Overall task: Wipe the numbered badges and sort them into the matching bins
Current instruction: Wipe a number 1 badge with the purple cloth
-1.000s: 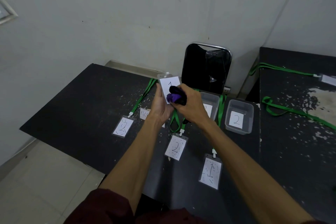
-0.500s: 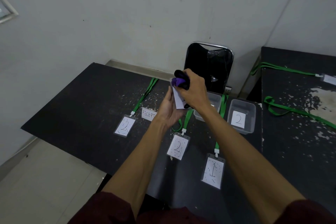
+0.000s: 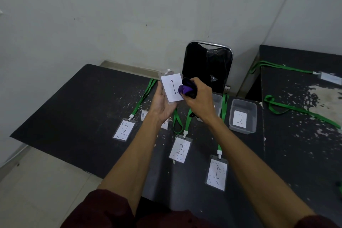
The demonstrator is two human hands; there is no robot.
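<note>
My left hand [image 3: 162,103] holds up a badge marked 1 [image 3: 171,87] above the black table [image 3: 77,109]. My right hand [image 3: 199,96] grips a bunched purple and black cloth [image 3: 187,89] against the badge's right edge. Three badges on green lanyards lie on the table: a 2 [image 3: 123,131] at left, a 2 [image 3: 179,150] in the middle, a 1 [image 3: 216,174] nearer me. A clear bin labelled 2 [image 3: 242,116] stands at right. Another clear bin [image 3: 217,102] sits partly hidden behind my right hand.
A black chair [image 3: 207,66] stands against the wall behind the bins. A second dark table [image 3: 303,116] at right carries green lanyards [image 3: 299,111] and a badge [image 3: 330,77]. A small white label [image 3: 145,114] lies beneath my left wrist.
The badge turned to face me with its 1 showing. My right hand moved the cloth from the badge's top down to its right edge. Both hands shifted slightly left.
</note>
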